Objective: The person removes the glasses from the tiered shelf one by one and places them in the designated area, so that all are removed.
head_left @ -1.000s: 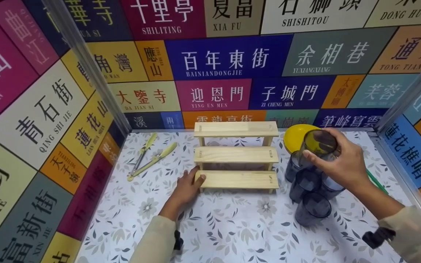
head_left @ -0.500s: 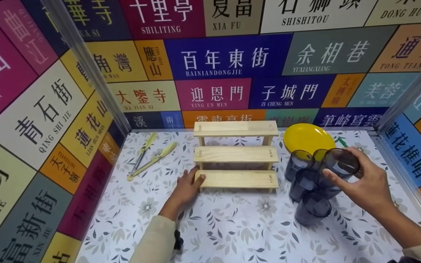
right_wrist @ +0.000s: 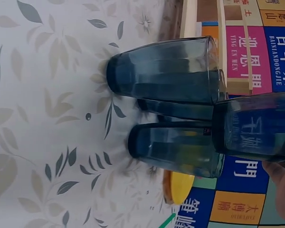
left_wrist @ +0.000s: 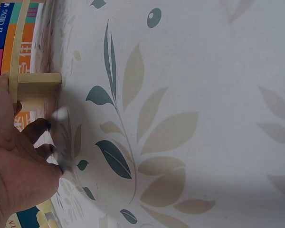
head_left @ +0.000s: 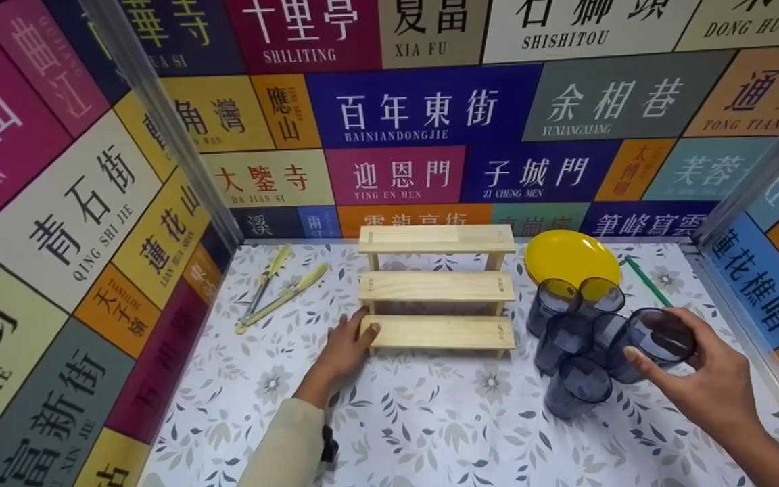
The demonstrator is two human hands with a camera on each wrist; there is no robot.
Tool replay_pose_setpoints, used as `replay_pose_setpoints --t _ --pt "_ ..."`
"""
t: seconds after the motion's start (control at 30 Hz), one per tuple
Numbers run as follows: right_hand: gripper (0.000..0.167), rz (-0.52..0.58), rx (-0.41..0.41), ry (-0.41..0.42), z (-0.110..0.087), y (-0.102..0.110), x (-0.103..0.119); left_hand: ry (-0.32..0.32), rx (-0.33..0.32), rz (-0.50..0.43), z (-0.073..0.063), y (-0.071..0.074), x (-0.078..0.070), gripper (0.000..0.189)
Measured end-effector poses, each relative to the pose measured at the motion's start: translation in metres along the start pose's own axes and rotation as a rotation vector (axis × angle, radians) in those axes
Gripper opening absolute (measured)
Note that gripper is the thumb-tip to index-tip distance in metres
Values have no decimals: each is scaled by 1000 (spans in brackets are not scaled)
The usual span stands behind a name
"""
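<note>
My right hand (head_left: pixel 714 375) grips a dark blue-tinted drinking glass (head_left: pixel 653 345), thumb on its near side and fingers round the far side. In the right wrist view this glass (right_wrist: pixel 256 126) is held above the level of the other glasses. Several matching glasses (head_left: pixel 579 389) stand upright in a close cluster just left of it. My left hand (head_left: pixel 347 345) holds the left end of a three-tier wooden step rack (head_left: pixel 440 331) by its lowest tier, thumb on top. In the left wrist view, the other fingers (left_wrist: pixel 35 130) curl below the tier's end.
A yellow plate (head_left: pixel 572 253) lies behind the glasses, with a green stick-like object (head_left: pixel 648 281) to its right. Yellow-handled tongs (head_left: pixel 274 297) lie spread on the left. A flower-patterned cloth (head_left: pixel 430 419) covers the table, enclosed by sign-printed walls (head_left: pixel 423 108).
My right hand has carried its glass from above the plate and cluster toward the right and nearer to me, lowering it. The left hand and the rack have stayed put.
</note>
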State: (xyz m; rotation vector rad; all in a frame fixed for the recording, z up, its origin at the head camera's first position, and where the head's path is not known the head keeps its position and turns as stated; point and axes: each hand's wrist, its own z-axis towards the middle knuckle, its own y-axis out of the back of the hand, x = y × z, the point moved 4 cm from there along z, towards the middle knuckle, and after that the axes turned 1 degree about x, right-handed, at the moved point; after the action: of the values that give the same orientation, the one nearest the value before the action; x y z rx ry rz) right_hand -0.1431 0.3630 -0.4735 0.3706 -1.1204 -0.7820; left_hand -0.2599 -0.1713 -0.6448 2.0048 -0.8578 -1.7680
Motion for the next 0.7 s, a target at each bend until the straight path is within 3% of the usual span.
replay_pose_setpoints --t 0.07,0.4,0.7 --pt "81 0 -3 -6 -4 1 -3 -1 -4 12 -3 2 -6 78" --pt "82 -37 15 -71 -22 -7 -20 52 -13 56 -4 2 -6 71" --pt "89 -46 85 -226 -40 -28 -48 94 -19 35 -5 0 -3 72"
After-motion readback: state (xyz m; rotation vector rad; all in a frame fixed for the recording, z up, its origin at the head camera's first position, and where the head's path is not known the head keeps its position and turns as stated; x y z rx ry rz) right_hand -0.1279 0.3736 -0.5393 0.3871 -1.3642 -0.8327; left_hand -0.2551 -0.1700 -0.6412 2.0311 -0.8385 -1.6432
